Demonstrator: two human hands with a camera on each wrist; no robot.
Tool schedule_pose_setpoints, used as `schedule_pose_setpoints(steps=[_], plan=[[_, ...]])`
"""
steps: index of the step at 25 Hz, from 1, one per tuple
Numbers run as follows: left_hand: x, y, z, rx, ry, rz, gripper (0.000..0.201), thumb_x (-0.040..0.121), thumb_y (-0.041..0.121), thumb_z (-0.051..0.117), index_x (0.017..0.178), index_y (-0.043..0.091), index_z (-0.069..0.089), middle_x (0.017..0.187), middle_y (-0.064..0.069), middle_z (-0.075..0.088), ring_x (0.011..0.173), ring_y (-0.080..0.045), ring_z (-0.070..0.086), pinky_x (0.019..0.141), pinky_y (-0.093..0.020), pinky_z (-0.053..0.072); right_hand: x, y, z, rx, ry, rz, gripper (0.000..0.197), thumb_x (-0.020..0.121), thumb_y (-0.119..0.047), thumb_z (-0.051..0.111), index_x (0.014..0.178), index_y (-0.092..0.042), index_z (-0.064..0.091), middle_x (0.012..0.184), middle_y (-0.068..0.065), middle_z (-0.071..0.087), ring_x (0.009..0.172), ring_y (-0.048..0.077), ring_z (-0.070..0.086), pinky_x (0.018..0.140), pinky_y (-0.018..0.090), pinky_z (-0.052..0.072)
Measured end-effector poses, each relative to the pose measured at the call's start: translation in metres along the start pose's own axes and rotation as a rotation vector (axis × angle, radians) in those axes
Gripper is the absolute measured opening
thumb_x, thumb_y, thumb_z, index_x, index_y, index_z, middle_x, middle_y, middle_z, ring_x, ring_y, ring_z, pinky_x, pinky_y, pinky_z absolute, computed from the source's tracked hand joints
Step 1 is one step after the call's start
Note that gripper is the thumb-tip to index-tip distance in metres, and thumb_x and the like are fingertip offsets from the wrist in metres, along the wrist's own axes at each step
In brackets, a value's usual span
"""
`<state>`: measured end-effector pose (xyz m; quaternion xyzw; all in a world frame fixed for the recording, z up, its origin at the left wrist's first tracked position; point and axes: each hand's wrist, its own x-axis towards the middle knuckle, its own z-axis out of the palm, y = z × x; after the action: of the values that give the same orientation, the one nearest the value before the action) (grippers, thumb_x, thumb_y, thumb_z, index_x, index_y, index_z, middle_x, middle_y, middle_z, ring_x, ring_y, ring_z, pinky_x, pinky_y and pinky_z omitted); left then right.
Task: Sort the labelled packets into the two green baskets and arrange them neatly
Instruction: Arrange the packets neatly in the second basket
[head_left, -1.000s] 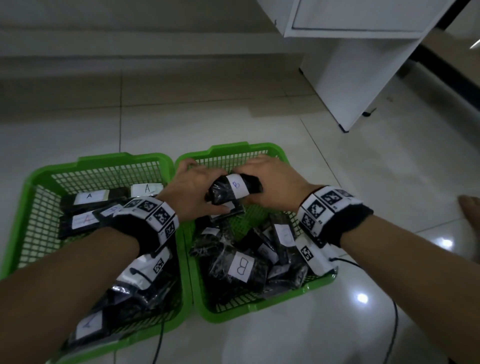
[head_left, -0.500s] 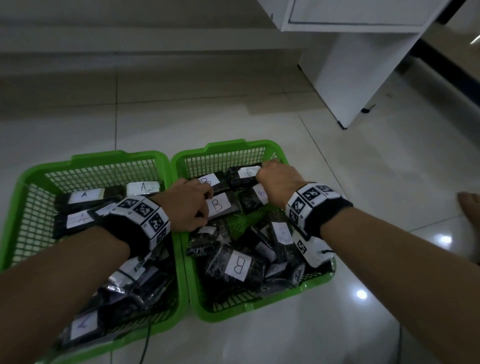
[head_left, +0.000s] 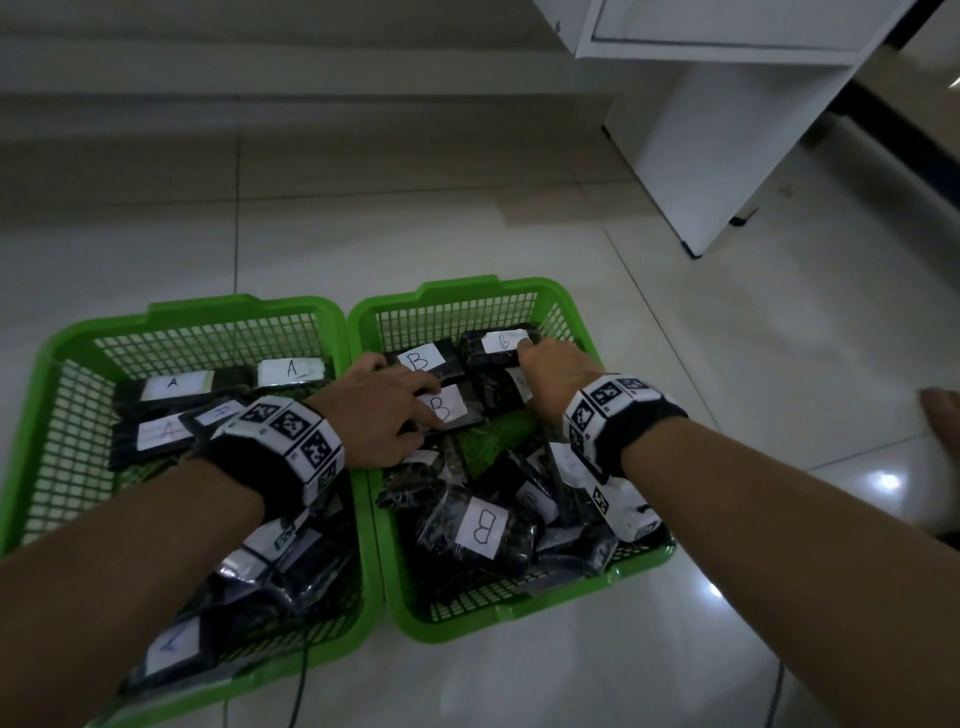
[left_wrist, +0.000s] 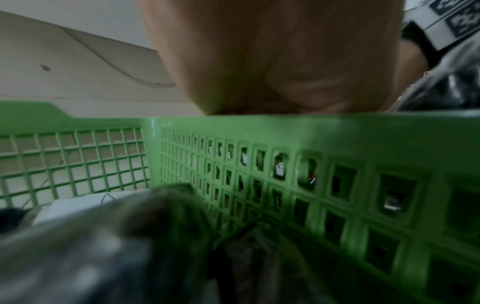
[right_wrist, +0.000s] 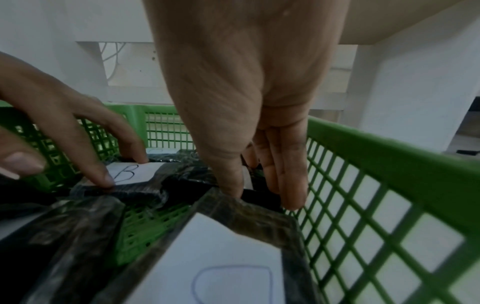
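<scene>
Hands (head_left: 384, 410) (head_left: 558, 376) in right basket (head_left: 571, 312), fingers (right_wrist: 103, 174) pressing B packets (head_left: 441, 410).

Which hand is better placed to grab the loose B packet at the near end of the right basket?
Left hand: it lies nearer that black B-labelled packet; the right hand reaches the far packets.

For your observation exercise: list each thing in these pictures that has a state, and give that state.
Left basket: holds A packets, far ones in rows.
Right basket: holds B packets, near ones jumbled.
Left hand: fingers press a B packet.
Right hand: straight fingers on the far B packet.
</scene>
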<state>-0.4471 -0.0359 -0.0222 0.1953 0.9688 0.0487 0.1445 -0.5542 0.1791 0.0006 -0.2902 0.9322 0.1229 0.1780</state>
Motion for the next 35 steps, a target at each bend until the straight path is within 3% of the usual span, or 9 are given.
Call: schedule_pose_setpoints(steps=[6, 11, 16, 19, 21, 25, 27, 31, 35], plan=[[0.002, 0.002, 0.007, 0.04, 0.056, -0.041, 0.042, 0.093, 0.048, 0.043, 0.133, 0.042, 0.053, 0.152, 0.012, 0.037, 0.134, -0.009, 0.042, 0.113, -0.04, 0.02, -0.006, 0.002, -0.007, 0.098, 0.102, -0.084, 0.041, 0.083, -0.016, 0.073, 0.121, -0.015, 0.057, 0.114, 0.01, 0.062, 0.106, 0.031, 0.063, 0.081, 0.036, 0.049], [0.003, 0.008, 0.002, 0.063, -0.007, -0.066, 0.044, 0.1, 0.044, 0.036, 0.142, 0.043, 0.049, 0.162, 0.014, 0.027, 0.144, -0.007, 0.031, 0.119, -0.043, 0.013, -0.011, -0.01, -0.006, 0.143, 0.03, -0.244, 0.039, 0.085, -0.007, 0.071, 0.121, -0.022, 0.074, 0.12, 0.006, 0.065, 0.109, 0.03, 0.063, 0.093, 0.041, 0.053], [0.004, 0.004, 0.001, -0.118, 0.019, -0.093, 0.046, 0.1, 0.052, 0.031, 0.137, 0.038, 0.055, 0.157, 0.016, 0.036, 0.143, -0.004, 0.033, 0.122, -0.038, 0.008, -0.024, 0.014, -0.027, 0.364, 0.038, -0.139, 0.038, 0.085, -0.006, 0.074, 0.121, -0.019, 0.075, 0.12, 0.003, 0.072, 0.105, 0.017, 0.067, 0.09, 0.024, 0.049], [-0.001, 0.012, -0.003, -0.391, 0.16, -0.085, 0.059, 0.089, 0.064, 0.029, 0.122, 0.03, 0.065, 0.127, 0.01, 0.064, 0.117, -0.014, 0.057, 0.106, -0.031, 0.031, -0.049, 0.04, -0.021, 0.333, -0.009, -0.081, 0.041, 0.084, 0.001, 0.067, 0.119, -0.018, 0.075, 0.119, 0.001, 0.072, 0.099, 0.014, 0.064, 0.083, 0.02, 0.045], [-0.007, 0.027, -0.006, -0.495, 0.144, -0.079, 0.048, 0.092, 0.063, 0.04, 0.113, 0.031, 0.068, 0.107, 0.01, 0.069, 0.098, -0.012, 0.06, 0.094, -0.032, 0.044, -0.065, 0.047, -0.007, 0.3, -0.101, -0.084, 0.053, 0.082, 0.0, 0.066, 0.131, -0.018, 0.067, 0.124, 0.003, 0.068, 0.104, 0.016, 0.061, 0.083, 0.023, 0.045], [-0.012, 0.051, -0.003, -0.567, 0.018, -0.107, 0.028, 0.095, 0.049, 0.056, 0.11, 0.032, 0.071, 0.099, 0.014, 0.071, 0.086, -0.003, 0.063, 0.083, -0.033, 0.054, -0.073, 0.03, 0.023, 0.071, -0.165, -0.165, 0.077, 0.086, -0.017, 0.069, 0.154, -0.028, 0.035, 0.131, 0.011, 0.059, 0.121, 0.032, 0.047, 0.094, 0.037, 0.037], [-0.012, 0.054, -0.002, -0.643, 0.053, -0.14, 0.025, 0.095, 0.047, 0.058, 0.109, 0.032, 0.072, 0.096, 0.016, 0.071, 0.085, 0.001, 0.063, 0.079, -0.028, 0.052, -0.072, 0.025, 0.019, 0.039, -0.119, -0.162, 0.07, 0.085, -0.02, 0.071, 0.149, -0.029, 0.044, 0.131, 0.007, 0.057, 0.123, 0.03, 0.045, 0.097, 0.038, 0.033], [-0.013, 0.052, -0.015, -0.892, 0.066, -0.237, 0.023, 0.098, 0.039, 0.058, 0.112, 0.028, 0.073, 0.106, 0.016, 0.071, 0.098, -0.001, 0.065, 0.087, -0.023, 0.05, -0.08, 0.046, -0.02, 0.498, -0.1, -0.095, 0.024, 0.088, -0.017, 0.075, 0.109, -0.027, 0.073, 0.104, -0.009, 0.065, 0.105, 0.018, 0.061, 0.082, 0.028, 0.043], [-0.013, 0.057, -0.043, -1.135, 0.159, -0.241, 0.022, 0.099, 0.031, 0.058, 0.111, 0.022, 0.073, 0.107, 0.011, 0.075, 0.1, -0.003, 0.069, 0.092, -0.023, 0.05, -0.091, 0.053, -0.037, 0.947, 0.053, 0.029, 0.012, 0.089, -0.011, 0.074, 0.098, -0.02, 0.075, 0.092, -0.002, 0.073, 0.085, 0.014, 0.068, 0.079, 0.028, 0.053]])
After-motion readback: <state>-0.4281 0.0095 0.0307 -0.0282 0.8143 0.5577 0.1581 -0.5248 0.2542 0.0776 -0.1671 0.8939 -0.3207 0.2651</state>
